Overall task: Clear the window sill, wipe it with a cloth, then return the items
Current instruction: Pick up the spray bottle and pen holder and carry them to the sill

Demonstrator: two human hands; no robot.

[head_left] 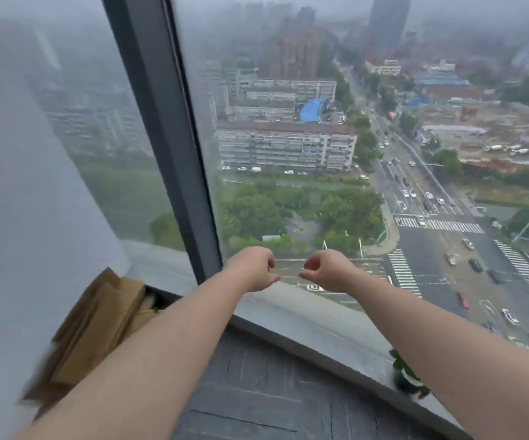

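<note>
Both bare forearms are stretched fwd toward the window glass (288, 154), wrists bent down. The left hand (254, 270) and right hand (326, 270) are held close together at the same height, apart by a small gap, in front of the pane just above its lower frame. Fingers on both are loosely curled w/ fingertips pointing inward; nothing is gripped by either hand.

The window sill (336, 341) is seen as a narrow grey ledge running diagonally along the bottom of the glass, below the hands. A small green plant (407, 374) in a dark pot is set on the sill at right, partly hidden by the right forearm. Brown cardboard (98, 328), blurred, is leaned in the corner at left, beside the dark vertical window frame (167, 138). Dark grey carpet tiles (256, 392) are visible under the arms.
</note>
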